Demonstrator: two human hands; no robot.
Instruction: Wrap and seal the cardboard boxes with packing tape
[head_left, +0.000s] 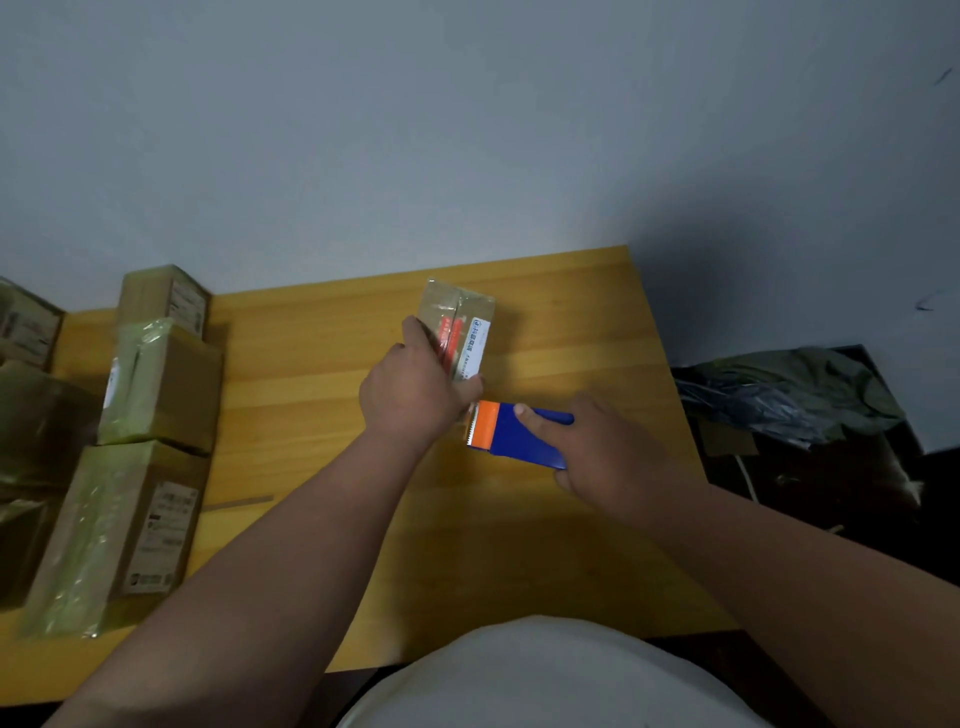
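Observation:
A small cardboard box (466, 325) with red and white labels lies on the wooden table (571, 332) near its far edge. My left hand (410, 384) grips the box's near left side, thumb at its near end. My right hand (597, 447) holds a blue tape dispenser (511, 434) with an orange front and a toothed blade. The dispenser's blade end sits right at the near end of the box, beside my left thumb. The tape roll is hidden under my right hand.
Several taped cardboard boxes (156, 384) are stacked along the table's left side. A loose strip of tape (239, 503) lies beside them. Dark bags (795, 395) lie on the floor past the table's right edge. A grey wall stands behind.

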